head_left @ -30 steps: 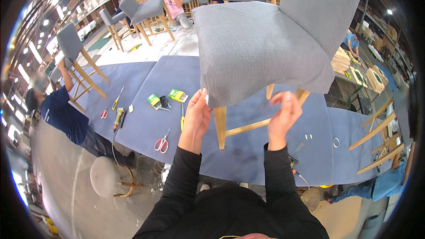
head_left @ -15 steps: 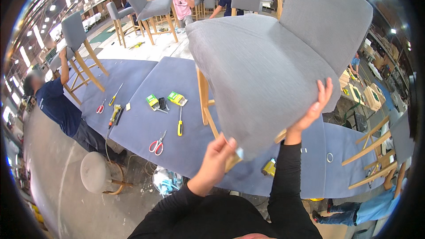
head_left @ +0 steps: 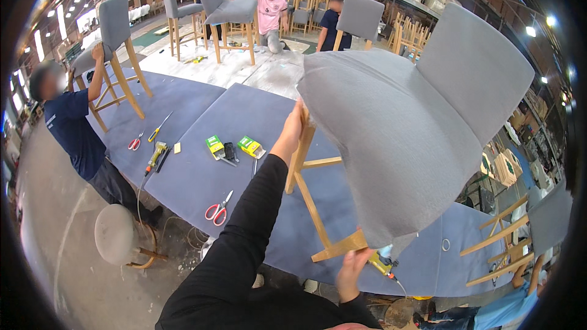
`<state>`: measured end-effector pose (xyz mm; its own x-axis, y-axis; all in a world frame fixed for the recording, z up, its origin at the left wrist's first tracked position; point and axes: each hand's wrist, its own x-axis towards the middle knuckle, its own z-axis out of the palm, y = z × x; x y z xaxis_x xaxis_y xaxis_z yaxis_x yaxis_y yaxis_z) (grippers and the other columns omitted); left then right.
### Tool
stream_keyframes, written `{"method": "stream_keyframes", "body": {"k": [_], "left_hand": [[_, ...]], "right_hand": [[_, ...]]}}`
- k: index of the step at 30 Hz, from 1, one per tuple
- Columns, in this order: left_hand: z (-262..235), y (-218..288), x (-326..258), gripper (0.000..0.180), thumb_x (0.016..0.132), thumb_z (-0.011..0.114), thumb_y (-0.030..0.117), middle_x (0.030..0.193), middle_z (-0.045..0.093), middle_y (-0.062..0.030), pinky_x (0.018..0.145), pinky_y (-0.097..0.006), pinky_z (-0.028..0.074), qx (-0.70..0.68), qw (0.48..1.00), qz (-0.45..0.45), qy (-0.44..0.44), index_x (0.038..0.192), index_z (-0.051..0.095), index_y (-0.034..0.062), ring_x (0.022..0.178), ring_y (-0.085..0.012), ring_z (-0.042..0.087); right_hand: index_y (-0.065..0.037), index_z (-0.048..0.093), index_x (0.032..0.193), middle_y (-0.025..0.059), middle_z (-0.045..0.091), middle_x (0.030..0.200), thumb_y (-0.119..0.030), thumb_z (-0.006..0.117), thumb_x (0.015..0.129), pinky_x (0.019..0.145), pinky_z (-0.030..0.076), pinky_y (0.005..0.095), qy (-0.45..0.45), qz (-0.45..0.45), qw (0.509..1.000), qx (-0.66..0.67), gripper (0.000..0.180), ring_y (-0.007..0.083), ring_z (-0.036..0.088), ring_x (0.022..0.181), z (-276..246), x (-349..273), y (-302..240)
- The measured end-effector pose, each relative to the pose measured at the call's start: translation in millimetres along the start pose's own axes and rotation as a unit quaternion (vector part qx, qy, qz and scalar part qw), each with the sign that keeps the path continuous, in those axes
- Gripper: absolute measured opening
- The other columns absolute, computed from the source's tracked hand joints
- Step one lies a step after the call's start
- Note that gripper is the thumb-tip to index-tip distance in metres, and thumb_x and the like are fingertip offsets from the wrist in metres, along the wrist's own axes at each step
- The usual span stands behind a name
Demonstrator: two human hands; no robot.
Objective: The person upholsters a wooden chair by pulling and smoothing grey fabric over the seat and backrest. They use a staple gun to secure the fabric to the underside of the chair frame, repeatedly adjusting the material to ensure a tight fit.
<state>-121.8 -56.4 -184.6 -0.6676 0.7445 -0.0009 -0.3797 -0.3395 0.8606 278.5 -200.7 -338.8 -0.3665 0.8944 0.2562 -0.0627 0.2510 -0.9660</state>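
A grey upholstered bar stool (head_left: 403,140) with a low back and wooden legs stands on the blue-covered table in front of me. Its loose grey seat cover drapes down over the near edge. My left hand (head_left: 293,131) reaches across to the far left seat corner and grips it at the top of a leg; the fingertips are partly hidden. Low at the near corner, my right hand (head_left: 351,272) closes on the stool beside a wooden leg. A light blue scrap (head_left: 385,252) shows by that hand, next to a yellow power tool (head_left: 380,264).
On the blue table (head_left: 183,165) lie red-handled scissors (head_left: 219,209), green-and-yellow boxes (head_left: 251,146), another yellow tool (head_left: 157,154) and a screwdriver (head_left: 160,127). A co-worker (head_left: 76,128) handles a grey stool (head_left: 115,24) at left. A round stool (head_left: 115,234) stands on the floor.
My left hand has left the near corner for the far left corner. My right hand has dropped from the seat's right side to the near corner. The view has shifted.
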Motion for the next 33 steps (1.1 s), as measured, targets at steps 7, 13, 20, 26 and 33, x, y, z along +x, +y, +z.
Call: {"method": "stream_keyframes", "body": {"k": [7, 13, 20, 26, 33], "left_hand": [[-32, 5, -91, 0.064, 0.109, 0.033, 0.056, 0.077, 0.055, 0.0027, 0.065, -0.027, 0.042, 0.06, 0.996, 0.036, -0.064, 0.105, 0.066, 0.0021, 0.07, -0.0091, 0.05], [-73, 42, -174, 0.059, 0.111, 0.032, 0.053, 0.088, 0.057, 0.0002, 0.07, -0.026, 0.044, 0.024, 0.987, 0.117, 0.109, 0.115, 0.061, 0.0023, 0.079, -0.0097, 0.053], [-45, -11, -158, 0.06, 0.11, 0.034, 0.053, 0.115, 0.057, -0.007, 0.095, -0.035, 0.044, 0.121, 0.987, 0.096, 0.04, 0.131, 0.054, 0.0008, 0.107, -0.0175, 0.053], [108, -60, -230, 0.068, 0.108, 0.045, 0.044, 0.151, 0.042, -0.0264, 0.113, -0.042, 0.036, 0.298, 0.924, 0.174, -0.166, 0.154, 0.031, -0.0034, 0.137, -0.0361, 0.046], [135, -48, -255, 0.033, 0.101, 0.062, 0.031, 0.11, 0.074, -0.0195, 0.086, -0.038, 0.054, 0.251, 0.891, 0.063, -0.374, 0.115, 0.074, 0.004, 0.097, -0.0239, 0.071]], "right_hand": [[0.001, 0.003, 0.158, 0.0239, 0.024, 0.158, -0.001, 0.059, 0.089, 0.122, 0.021, 0.047, 0.147, -0.086, 0.985, 0.017, 0.089, 0.0324, 0.031, 0.145, 32, -31, -51], [0.003, 0.026, 0.149, 0.021, 0.05, 0.137, 0.001, 0.06, 0.09, 0.109, 0.041, 0.0436, 0.11, -0.09, 0.99, 0.014, 0.068, 0.0287, 0.054, 0.123, 6, -23, -29], [0.003, 0.029, 0.151, 0.018, 0.053, 0.138, -0.012, 0.069, 0.097, 0.106, 0.045, 0.0404, 0.227, -0.202, 0.944, -0.131, 0.068, 0.0272, 0.056, 0.125, -55, 209, 7], [-0.008, 0.029, 0.159, 0.0149, 0.036, 0.159, -0.029, 0.061, 0.104, 0.118, 0.031, 0.0391, 0.178, -0.109, 0.954, -0.214, 0.067, 0.029, 0.037, 0.146, -144, 277, -34], [-0.004, 0.048, 0.145, 0.0101, 0.057, 0.142, -0.042, 0.044, 0.107, 0.111, 0.041, 0.0396, 0.105, 0.002, 0.967, 0.23, 0.054, 0.023, 0.054, 0.132, -152, 151, -36]]}}
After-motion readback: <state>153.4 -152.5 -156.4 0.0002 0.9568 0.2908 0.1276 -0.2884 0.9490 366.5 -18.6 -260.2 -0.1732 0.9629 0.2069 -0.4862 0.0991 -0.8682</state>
